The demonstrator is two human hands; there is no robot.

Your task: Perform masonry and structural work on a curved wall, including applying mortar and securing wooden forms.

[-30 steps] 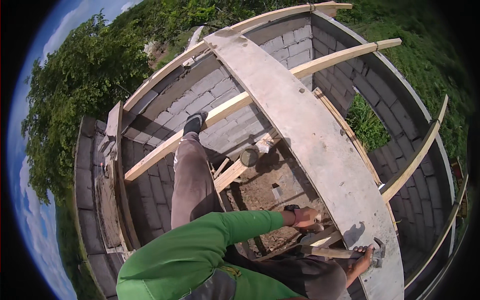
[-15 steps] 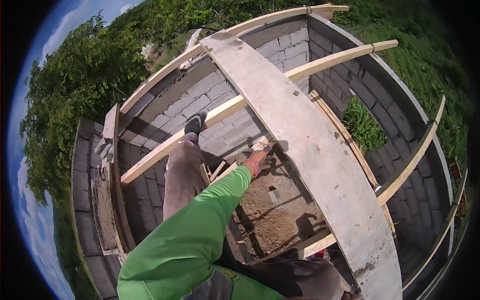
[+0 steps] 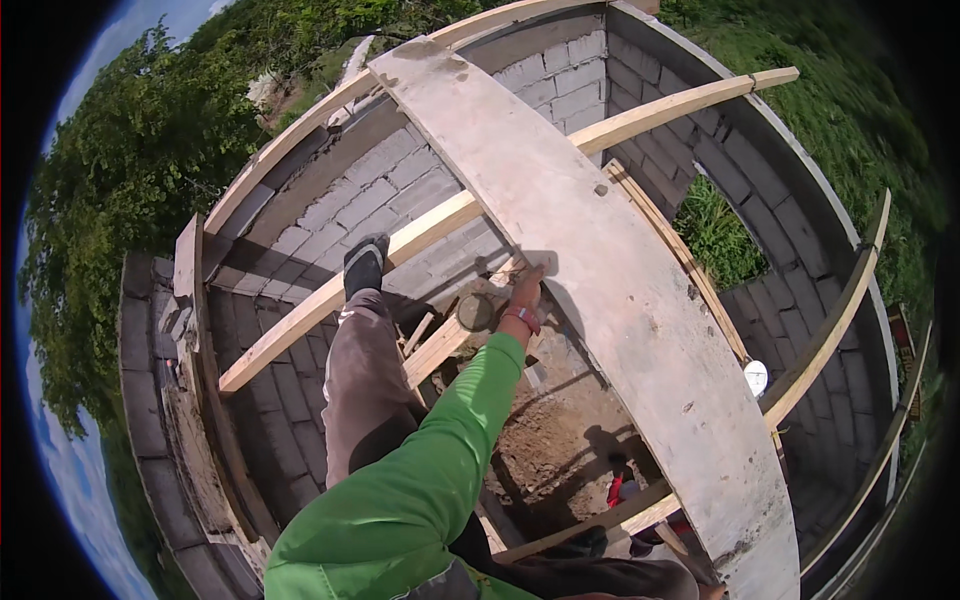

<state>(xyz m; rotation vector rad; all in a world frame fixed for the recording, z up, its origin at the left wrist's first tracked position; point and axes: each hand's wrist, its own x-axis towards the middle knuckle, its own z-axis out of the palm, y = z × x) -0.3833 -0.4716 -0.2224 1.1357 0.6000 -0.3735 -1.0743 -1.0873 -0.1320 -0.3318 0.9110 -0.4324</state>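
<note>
My left hand [image 3: 526, 290], with a red band at the wrist, reaches forward to the left edge of a wide, pale, mortar-stained board [image 3: 640, 290]. Its fingers close around that edge, partly hidden below it. Just left of the hand, lower down, is a round grey object [image 3: 475, 312] whose kind I cannot make out. At the bottom rim only a sliver of my right hand [image 3: 712, 592] shows, by the same board's edge. My left foot in a dark shoe [image 3: 367, 262] rests against a light timber beam [image 3: 300, 335].
Grey block walls [image 3: 380, 205] enclose a deep space with a dirt floor [image 3: 560, 430]. More timber beams [image 3: 680, 105] cross over it. Below, part of a person in red [image 3: 616, 490] shows. A round white object [image 3: 755, 378] sits beyond the board's right edge. A window opening [image 3: 715, 235] shows grass.
My left hand has risen slightly to the board's edge. The round grey object shows more fully. Red clothing below and the white object have come further into sight.
</note>
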